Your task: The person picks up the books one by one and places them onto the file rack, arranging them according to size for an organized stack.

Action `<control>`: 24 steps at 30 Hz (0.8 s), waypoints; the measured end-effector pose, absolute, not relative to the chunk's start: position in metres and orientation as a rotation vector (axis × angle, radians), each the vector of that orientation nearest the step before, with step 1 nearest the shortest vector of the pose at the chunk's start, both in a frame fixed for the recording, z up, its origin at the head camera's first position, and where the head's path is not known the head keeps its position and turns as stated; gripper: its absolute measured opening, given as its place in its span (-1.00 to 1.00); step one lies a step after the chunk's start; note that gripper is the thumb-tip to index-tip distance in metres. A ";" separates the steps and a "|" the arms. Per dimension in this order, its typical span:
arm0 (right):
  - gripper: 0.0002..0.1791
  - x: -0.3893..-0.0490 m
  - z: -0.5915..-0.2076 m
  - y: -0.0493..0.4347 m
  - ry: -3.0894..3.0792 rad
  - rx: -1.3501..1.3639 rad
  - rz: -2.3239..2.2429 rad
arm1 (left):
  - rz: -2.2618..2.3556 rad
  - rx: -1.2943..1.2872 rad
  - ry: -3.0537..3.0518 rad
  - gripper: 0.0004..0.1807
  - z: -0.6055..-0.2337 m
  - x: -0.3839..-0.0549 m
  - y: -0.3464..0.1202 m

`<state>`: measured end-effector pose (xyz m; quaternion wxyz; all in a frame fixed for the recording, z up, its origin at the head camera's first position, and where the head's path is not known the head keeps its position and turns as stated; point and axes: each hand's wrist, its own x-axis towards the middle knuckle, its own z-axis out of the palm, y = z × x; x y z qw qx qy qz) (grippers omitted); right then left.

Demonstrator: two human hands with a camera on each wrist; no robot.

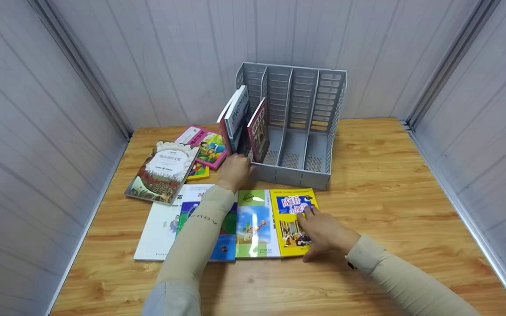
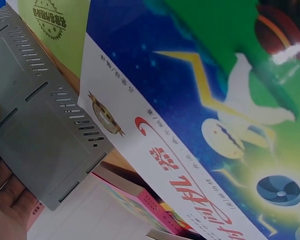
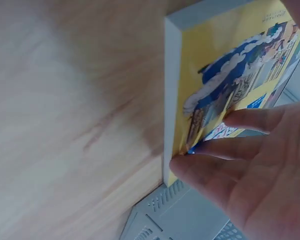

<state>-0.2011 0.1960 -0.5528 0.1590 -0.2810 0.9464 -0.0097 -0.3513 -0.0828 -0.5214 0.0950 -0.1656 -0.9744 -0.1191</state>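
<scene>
My left hand (image 1: 235, 170) is at the front left corner of a grey file rack (image 1: 290, 175). In the left wrist view its thumb lies on the rack's grey wall (image 2: 50, 155) and the other fingers are at the edge, gripping it. My right hand (image 1: 327, 232) rests on a yellow book (image 1: 286, 217) lying flat. Its fingertips touch the cover (image 3: 200, 60) near the long edge, with the fingers fairly straight. Several books stand in the left part of the rack, among them a white-spined book (image 1: 237, 114) and a red book (image 1: 259, 131).
Left of the yellow book lie a green book (image 1: 253, 224), a blue book (image 1: 224, 250) partly under my left forearm, and a white book (image 1: 154, 237). A brown-and-white book (image 1: 163, 171) and a pink book (image 1: 213, 149) lie farther back. Panel walls (image 1: 191, 57) surround the wooden table (image 1: 389, 193).
</scene>
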 end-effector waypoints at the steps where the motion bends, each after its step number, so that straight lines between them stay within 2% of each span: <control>1: 0.41 -0.201 -0.552 0.196 2.705 -0.808 -0.045 | -0.353 -0.481 -2.896 -0.68 -0.521 -0.351 -0.083; 4: 0.30 -0.202 -0.549 0.198 2.689 -0.833 -0.089 | -0.352 -0.453 -2.914 -0.67 -0.522 -0.352 -0.082; 15: -0.35 -0.208 -0.520 0.210 2.701 -1.133 -0.350 | -0.328 -0.462 -2.915 -0.66 -0.521 -0.351 -0.082; 24: -0.54 -0.216 -0.501 0.221 2.783 -1.383 -0.651 | -0.322 -0.497 -2.894 -0.66 -0.523 -0.352 -0.083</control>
